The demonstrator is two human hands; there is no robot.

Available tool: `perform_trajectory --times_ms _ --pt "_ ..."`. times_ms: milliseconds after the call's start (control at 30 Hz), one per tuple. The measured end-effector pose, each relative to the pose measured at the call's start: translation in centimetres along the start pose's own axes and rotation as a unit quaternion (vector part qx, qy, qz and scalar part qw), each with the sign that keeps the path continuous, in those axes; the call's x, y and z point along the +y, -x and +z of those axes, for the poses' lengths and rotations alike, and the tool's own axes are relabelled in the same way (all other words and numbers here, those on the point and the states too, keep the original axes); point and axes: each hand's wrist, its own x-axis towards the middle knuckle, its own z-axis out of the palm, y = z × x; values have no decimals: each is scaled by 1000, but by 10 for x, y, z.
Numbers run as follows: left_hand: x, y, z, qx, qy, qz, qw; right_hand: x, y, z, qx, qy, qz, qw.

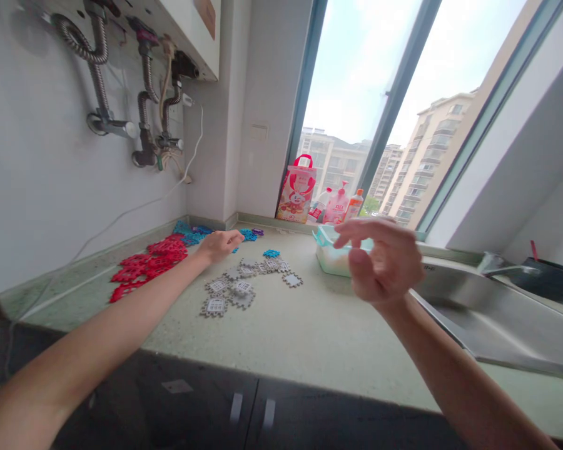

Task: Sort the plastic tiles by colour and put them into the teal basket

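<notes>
My left hand (221, 245) reaches over the counter, its fingers drawn together near the blue interlocking plastic pieces (248, 235). A bit of blue shows just under its fingertips; whether it grips a piece is hidden. My right hand (385, 259) is raised in front of the pale green plastic box (331, 261), thumb and fingers bent but apart, with nothing visible between them. Grey interlocking pieces (216, 305) lie in a loose group mid-counter, and a single blue piece (271, 254) sits behind them. Left of my left hand are piled red pieces (147, 259).
A steel sink (507, 319) is set into the counter (304, 337) on the right. A red-and-pink bag (296, 194) and several bottles (338, 203) stand by the window. A white cable (136, 212) runs down the left wall beneath metal pipes (145, 81).
</notes>
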Motion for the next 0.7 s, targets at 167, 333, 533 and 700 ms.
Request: perform_trajectory --times_ms 167,333,533,700 --pt "-1 -2 7 -53 7 93 994 39 76 62 -230 6 37 972" --pt "22 -5 16 -170 9 155 973 52 124 85 -383 -43 234 892" --pt "56 -14 28 -266 55 109 956 45 116 90 -450 -121 277 840" --pt "62 -16 29 -278 11 82 957 35 107 102 -473 -131 261 831"
